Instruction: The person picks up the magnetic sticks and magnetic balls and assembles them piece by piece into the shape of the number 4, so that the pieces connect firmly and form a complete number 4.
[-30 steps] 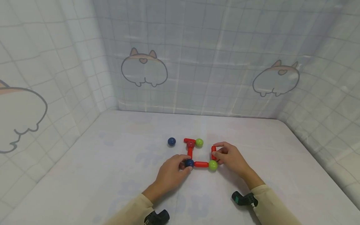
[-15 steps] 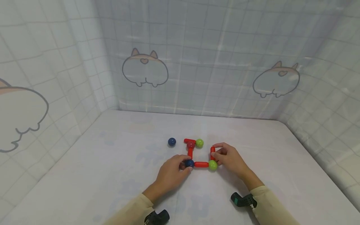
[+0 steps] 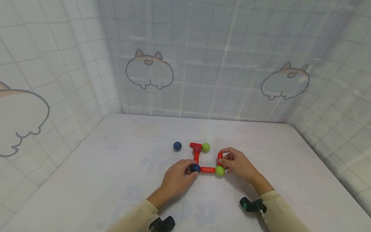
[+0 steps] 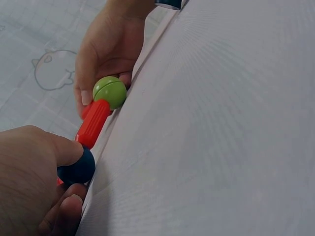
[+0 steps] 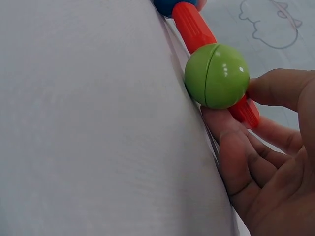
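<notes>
Stick-and-ball frame (image 3: 207, 169) on desk (image 3: 87, 180), seemingly part-built: left hand (image 3: 176, 178) gripping near blue ball (image 3: 195, 168), right hand (image 3: 240, 165) pinching red stick (image 3: 220, 156) at green ball (image 3: 220, 171), far side unclosed, second blue ball (image 3: 177, 146) lying apart.

No words or numbers can be read.

From above and behind the left hand (image 3: 176, 178) and right hand (image 3: 240, 164), the head view looks forward and down, farthest off; each wrist view looks closely past its own hand, both sharing the red rod (image 4: 93, 124) between the hands.
</notes>
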Tool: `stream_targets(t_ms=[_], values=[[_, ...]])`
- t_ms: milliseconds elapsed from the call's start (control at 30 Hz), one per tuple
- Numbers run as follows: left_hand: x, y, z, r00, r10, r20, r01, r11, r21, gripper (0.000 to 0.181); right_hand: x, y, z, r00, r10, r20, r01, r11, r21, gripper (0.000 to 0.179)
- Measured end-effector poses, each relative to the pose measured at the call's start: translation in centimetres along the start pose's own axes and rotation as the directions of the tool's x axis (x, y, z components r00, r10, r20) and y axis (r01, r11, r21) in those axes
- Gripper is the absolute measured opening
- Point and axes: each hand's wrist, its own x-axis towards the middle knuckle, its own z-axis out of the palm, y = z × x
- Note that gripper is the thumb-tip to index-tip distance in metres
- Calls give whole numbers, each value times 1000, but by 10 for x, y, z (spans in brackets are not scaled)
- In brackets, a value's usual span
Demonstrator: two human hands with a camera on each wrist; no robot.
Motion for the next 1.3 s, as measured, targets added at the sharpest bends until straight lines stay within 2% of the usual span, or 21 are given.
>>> stream_targets(t_ms=[367, 567, 800, 1300], values=[[0, 1, -1, 1000, 4, 3, -4, 1000, 4, 41, -2, -2, 2, 1000, -23, 3, 23, 996, -85, 44], [0, 2, -1, 1000, 9, 2, -9, 1000, -1, 40, -4, -2, -5, 996, -23, 87, 31, 995, -92, 57], [-1, 3, -1, 1000, 7, -2, -7, 1000, 0, 41, -8, -1, -13, 978, -56, 199, 70, 996, -62, 75], [-1, 3, -2, 1000, 9, -1, -9, 1000, 4, 40, -9, -1, -9, 984, -42, 174, 52, 997, -53, 74]])
